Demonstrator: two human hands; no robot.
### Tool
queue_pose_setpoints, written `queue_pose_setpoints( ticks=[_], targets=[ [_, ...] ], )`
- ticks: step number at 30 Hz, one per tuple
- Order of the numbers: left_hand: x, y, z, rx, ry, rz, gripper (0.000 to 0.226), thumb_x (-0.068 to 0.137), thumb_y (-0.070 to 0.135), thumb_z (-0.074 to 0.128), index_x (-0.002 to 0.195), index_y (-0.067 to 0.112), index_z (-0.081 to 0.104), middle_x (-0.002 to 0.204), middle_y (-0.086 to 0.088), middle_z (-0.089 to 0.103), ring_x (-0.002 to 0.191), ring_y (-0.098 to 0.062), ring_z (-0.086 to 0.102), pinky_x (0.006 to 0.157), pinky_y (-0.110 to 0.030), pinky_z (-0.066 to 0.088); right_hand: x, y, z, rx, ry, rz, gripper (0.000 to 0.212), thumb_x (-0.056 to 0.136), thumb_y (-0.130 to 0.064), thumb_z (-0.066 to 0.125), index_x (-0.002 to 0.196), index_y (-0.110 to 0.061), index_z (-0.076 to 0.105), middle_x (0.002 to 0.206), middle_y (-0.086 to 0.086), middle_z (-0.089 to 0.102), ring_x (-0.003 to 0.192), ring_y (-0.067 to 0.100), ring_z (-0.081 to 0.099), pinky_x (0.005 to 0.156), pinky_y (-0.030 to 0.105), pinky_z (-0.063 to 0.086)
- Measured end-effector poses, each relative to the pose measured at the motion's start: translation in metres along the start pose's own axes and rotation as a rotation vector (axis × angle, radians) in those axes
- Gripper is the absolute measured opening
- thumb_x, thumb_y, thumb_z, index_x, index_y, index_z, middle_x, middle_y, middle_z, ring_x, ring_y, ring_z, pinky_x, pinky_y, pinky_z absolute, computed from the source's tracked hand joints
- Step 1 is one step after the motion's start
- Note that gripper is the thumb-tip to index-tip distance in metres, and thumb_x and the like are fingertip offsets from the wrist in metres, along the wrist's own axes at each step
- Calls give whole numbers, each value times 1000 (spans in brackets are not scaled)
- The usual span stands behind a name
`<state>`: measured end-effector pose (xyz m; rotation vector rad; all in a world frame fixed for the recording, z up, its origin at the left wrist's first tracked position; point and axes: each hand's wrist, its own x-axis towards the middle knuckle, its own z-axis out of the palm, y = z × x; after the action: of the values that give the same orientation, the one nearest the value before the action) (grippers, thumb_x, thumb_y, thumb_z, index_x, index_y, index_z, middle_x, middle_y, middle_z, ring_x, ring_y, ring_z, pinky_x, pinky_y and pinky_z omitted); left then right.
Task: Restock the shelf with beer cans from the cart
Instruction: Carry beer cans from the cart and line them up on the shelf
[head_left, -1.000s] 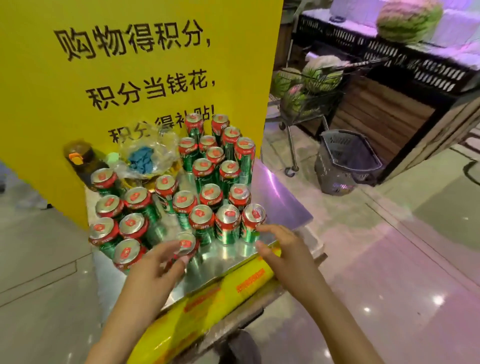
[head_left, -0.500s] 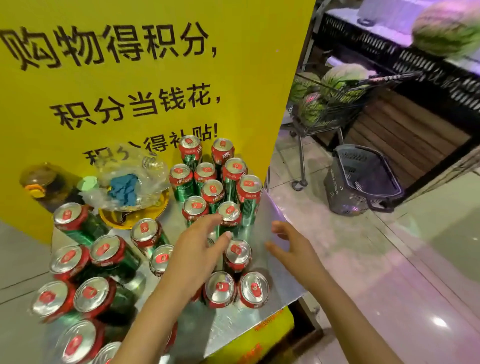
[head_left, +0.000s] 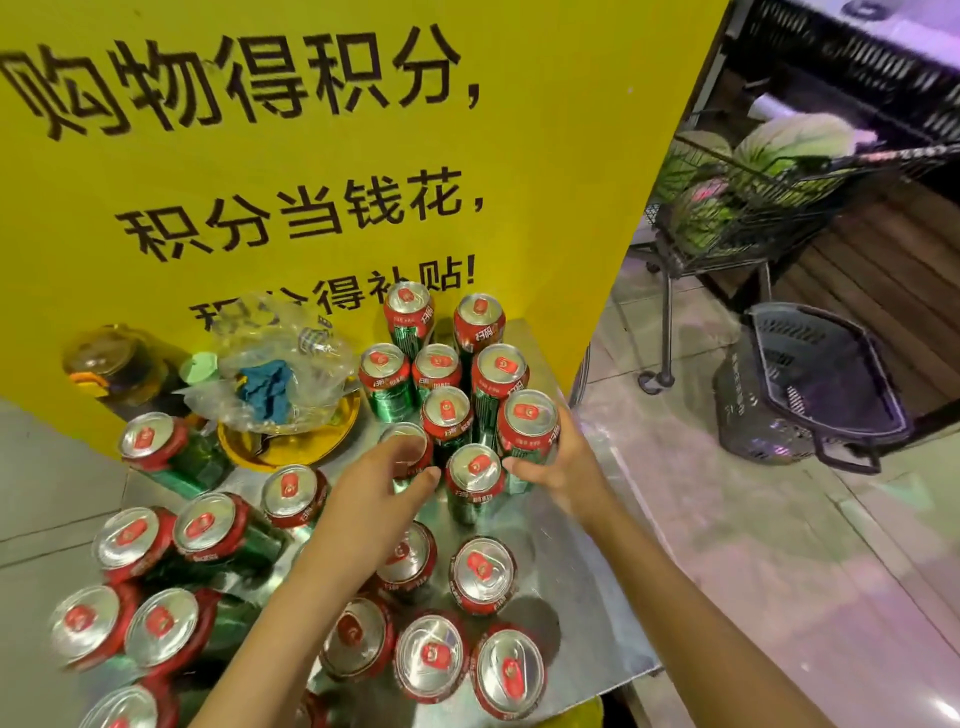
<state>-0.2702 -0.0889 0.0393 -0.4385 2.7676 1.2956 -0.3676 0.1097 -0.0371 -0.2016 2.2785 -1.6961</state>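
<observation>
Several green beer cans with red rims stand on a shiny metal cart top (head_left: 582, 613) in front of a yellow sign. My left hand (head_left: 374, 499) curls over the top of one beer can (head_left: 410, 439) in the middle cluster. My right hand (head_left: 563, 462) wraps the side of the rightmost beer can (head_left: 529, 423). Another beer can (head_left: 474, 470) stands between my two hands. Loose cans stand at the lower left (head_left: 158, 626) and near the front edge (head_left: 428, 654).
A yellow dish (head_left: 249, 452) with a crumpled plastic bag and blue cloth sits at the back left beside a jar (head_left: 111, 364). To the right stand a shopping cart with watermelons (head_left: 748, 202) and a grey basket (head_left: 810, 384) on the floor.
Both hands moved forward into the back cluster. The left hand closed over a can top and the right hand closed around the rightmost can. The view came closer.
</observation>
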Motion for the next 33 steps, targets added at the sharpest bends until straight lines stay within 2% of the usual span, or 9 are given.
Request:
queue_pose_setpoints(
  ticks=[2,6,10,12,16,19,24,29,33],
  targets=[
    [7,4,4,0,6,-8,35,90,30,59,123,18,57,120,4,62,108,-11,57,91,-29,44,3,1,-1,63,13,14,73,54,-9,87,113,-36,53,112,-4,66,107,13,63,96,41,50],
    [31,16,14,-24,12,-18,38,89,27,61,125,16,55,118,1,62,107,-14,58,89,-31,46,-6,-3,-11,42,16,13,69,59,-7,87,113,-35,55,108,-11,68,99,1,64,86,21,51],
    [69,31,32,8,38,19,56,81,27,71,130,12,48,122,-1,58,109,-18,55,84,-28,41,-27,1,-26,58,55,57,66,58,-9,87,113,-33,59,102,-13,70,96,1,65,89,31,53],
    [85,38,42,-20,24,73,61,74,24,79,124,14,47,113,6,55,107,-13,53,82,-24,38,-38,1,-38,92,68,65,66,58,-4,86,113,-30,61,103,-11,71,97,6,65,88,32,52],
    [105,40,62,-87,6,111,82,66,20,84,135,18,40,117,11,51,110,-5,47,91,-25,38,-58,-3,-62,112,74,49,65,60,3,84,112,-26,61,102,-13,70,95,2,65,78,15,49],
    [110,37,70,-56,75,102,76,62,28,86,128,24,47,116,6,61,108,-13,57,89,-33,47,-66,-4,-78,129,61,36,65,60,10,81,112,-23,61,100,-15,71,92,0,65,73,9,48],
    [105,45,77,-21,160,93,68,56,33,86,116,27,54,106,7,65,99,-18,61,84,-37,51,-72,-2,-99,155,87,27,65,57,1,87,112,-23,62,104,-9,71,97,7,65,79,15,50],
    [78,85,70,-220,214,160,57,60,26,87,107,31,54,100,11,65,92,-7,62,78,-24,48,-74,-15,-115,187,115,-27,65,52,-2,88,107,-26,63,100,-12,70,94,4,65,74,11,49],
    [41,117,54,-469,271,176,52,64,20,85,101,39,53,100,16,64,88,8,62,75,-11,49,-77,-36,-125,262,78,-65,63,50,-12,82,108,-27,62,103,-6,71,96,9,66,74,18,53]
  ],
)
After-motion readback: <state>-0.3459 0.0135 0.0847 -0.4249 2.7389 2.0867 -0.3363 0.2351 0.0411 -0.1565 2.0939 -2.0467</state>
